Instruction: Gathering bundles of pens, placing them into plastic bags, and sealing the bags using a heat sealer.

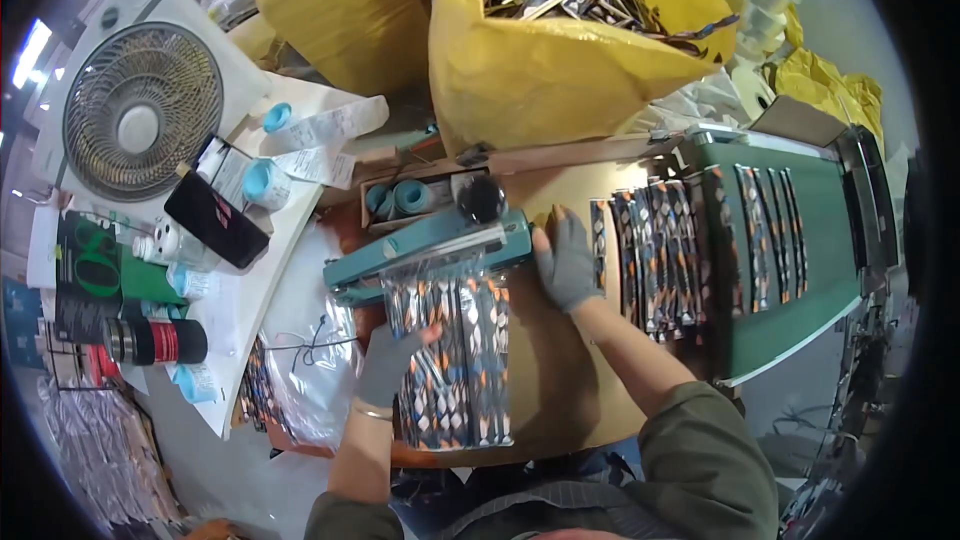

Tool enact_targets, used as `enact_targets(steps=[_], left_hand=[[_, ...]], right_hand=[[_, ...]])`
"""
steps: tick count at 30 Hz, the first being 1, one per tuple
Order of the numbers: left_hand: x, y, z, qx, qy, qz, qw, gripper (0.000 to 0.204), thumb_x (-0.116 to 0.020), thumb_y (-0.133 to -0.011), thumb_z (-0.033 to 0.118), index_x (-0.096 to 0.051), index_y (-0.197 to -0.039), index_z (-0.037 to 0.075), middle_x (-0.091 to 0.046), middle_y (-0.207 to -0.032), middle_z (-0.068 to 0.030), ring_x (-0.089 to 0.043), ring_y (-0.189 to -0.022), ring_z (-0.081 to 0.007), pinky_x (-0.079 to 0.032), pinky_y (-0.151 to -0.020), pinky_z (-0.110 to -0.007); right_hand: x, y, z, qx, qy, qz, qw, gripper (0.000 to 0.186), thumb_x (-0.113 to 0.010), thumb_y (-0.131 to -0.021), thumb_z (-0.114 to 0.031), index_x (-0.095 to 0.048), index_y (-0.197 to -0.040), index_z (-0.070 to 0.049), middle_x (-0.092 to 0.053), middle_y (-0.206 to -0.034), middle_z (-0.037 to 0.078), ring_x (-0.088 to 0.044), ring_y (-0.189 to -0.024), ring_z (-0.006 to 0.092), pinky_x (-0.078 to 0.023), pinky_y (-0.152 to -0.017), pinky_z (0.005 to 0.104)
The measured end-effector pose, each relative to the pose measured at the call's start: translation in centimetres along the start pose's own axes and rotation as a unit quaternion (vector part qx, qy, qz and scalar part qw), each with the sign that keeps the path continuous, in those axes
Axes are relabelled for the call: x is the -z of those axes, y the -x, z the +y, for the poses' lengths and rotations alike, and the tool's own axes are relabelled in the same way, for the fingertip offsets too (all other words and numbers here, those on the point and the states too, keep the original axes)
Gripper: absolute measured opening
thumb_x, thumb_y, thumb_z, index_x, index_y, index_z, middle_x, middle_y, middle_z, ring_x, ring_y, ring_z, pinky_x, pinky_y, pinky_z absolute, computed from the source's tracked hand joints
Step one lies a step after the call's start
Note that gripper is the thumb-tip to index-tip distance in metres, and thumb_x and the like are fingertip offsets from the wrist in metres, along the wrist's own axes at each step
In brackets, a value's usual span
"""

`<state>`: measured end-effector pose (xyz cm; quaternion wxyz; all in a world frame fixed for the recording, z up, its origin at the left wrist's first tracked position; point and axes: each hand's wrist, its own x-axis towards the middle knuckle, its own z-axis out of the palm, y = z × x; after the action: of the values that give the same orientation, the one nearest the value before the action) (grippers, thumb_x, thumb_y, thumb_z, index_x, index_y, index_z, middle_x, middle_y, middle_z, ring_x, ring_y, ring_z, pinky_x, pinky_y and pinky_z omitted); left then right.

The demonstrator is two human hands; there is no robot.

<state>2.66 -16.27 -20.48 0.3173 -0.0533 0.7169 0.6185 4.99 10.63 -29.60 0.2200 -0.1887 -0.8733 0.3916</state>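
While holding a clear bag (450,365) full of slim patterned packets (490,370) by one side only, at risk of letting the upper end go crooked against the teal sealer (420,245). Left hand (390,365): grip clenched on the bag's left side, thumb over the front, with no hand on the right side. Hence a chance of swinging askew or creasing the plastic, and so of an uneven mouth. How far under the sealer's arm, cannot tell. Right hand (568,265): grip released, fingers extended, seemingly touching the sealer's right end. With any packet tip poking up there, possibly caught and crushed on pressing down. Just beside the right wrist, a row of loose packets (660,255) on the brown tabletop (590,400): easy to knock out of line with a careless forearm. Behind the sealer, a brimming yellow sack (560,80), with packets over the rim: liable to shed some if bumped
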Motion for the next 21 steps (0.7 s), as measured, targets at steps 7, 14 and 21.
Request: enact_targets(steps=[7,14,21], left_hand=[[3.4,2.6,-4.9,0.070,-0.041,0.106,0.991,0.041,-0.071,-0.077,0.030,-0.063,-0.105,0.001,-0.064,-0.089,-0.0020,-0.053,-0.067,-0.0121,-0.043,-0.061,-0.029],[5.8,1.9,-5.2,0.093,-0.173,0.130,0.972,0.042,-0.068,-0.081,0.034,-0.061,-0.101,-0.002,-0.063,-0.085,-0.0066,-0.054,-0.073,-0.0152,-0.044,-0.071,-0.032],[7.9,-1.9,-5.4,0.249,-0.018,-0.044,0.967,0.035,-0.073,-0.078,0.024,-0.065,-0.102,0.000,-0.066,-0.093,-0.0044,-0.059,-0.084,-0.0116,-0.047,-0.077,-0.026]], right_hand=[[0.0,-0.8,0.7,0.064,0.219,-0.092,0.969,0.056,-0.047,-0.088,-0.025,-0.036,-0.136,0.002,-0.034,-0.141,0.023,-0.029,-0.132,0.0386,-0.021,-0.110,0.0474],[-0.8,-1.9,0.7,0.016,0.252,-0.109,0.962,0.058,-0.045,-0.087,-0.033,-0.038,-0.138,-0.005,-0.034,-0.143,0.020,-0.029,-0.134,0.0355,-0.015,-0.112,0.0487],[-1.5,-1.1,2.2,-0.092,0.196,-0.271,0.938,0.051,-0.047,-0.086,-0.039,-0.048,-0.131,-0.013,-0.044,-0.136,0.017,-0.036,-0.128,0.0367,-0.022,-0.110,0.0489]])
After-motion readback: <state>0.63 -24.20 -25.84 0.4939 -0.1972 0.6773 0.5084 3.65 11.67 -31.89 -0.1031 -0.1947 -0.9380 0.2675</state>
